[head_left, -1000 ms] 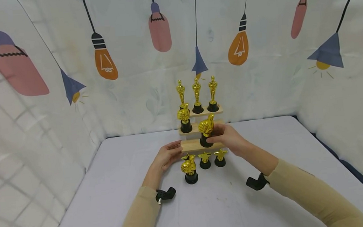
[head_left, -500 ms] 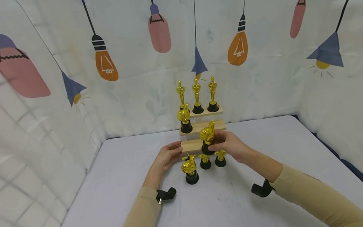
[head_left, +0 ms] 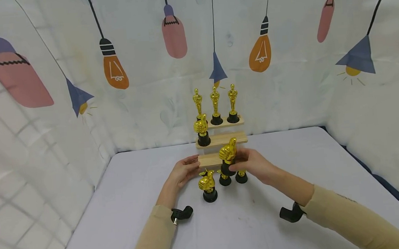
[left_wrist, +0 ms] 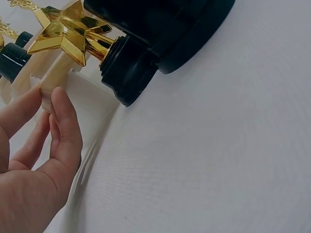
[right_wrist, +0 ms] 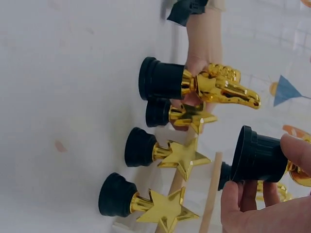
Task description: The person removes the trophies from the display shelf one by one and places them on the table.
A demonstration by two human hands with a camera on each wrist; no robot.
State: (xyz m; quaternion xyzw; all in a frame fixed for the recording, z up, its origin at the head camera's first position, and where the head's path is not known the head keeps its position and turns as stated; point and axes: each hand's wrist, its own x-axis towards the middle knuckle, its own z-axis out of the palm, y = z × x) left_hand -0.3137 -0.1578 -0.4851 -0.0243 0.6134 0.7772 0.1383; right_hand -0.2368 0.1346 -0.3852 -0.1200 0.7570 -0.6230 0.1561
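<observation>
My right hand (head_left: 254, 166) grips the black base of a gold thumbs-up trophy (head_left: 227, 153), held upright in the air before the lowest step of a wooden tiered stand (head_left: 208, 160). In the right wrist view, thumb and fingers close round that base (right_wrist: 260, 156). My left hand (head_left: 181, 174) pinches the left end of the lowest step, as the left wrist view shows at the wood (left_wrist: 54, 77). Another thumbs-up trophy (head_left: 207, 183) stands on the table, partly hiding one of three small star trophies (right_wrist: 183, 154) lined up before the stand.
A thumbs-up trophy (head_left: 201, 127) stands at the left of the middle step. Three gold figure trophies (head_left: 215, 102) line the top step. White cloth covers the table (head_left: 227, 230), and a curtain printed with lamps (head_left: 149, 105) hangs behind.
My right hand has lowered the thumbs-up trophy and drawn it towards me, from over the lowest step to in front of it. My left hand has stayed at the stand's end.
</observation>
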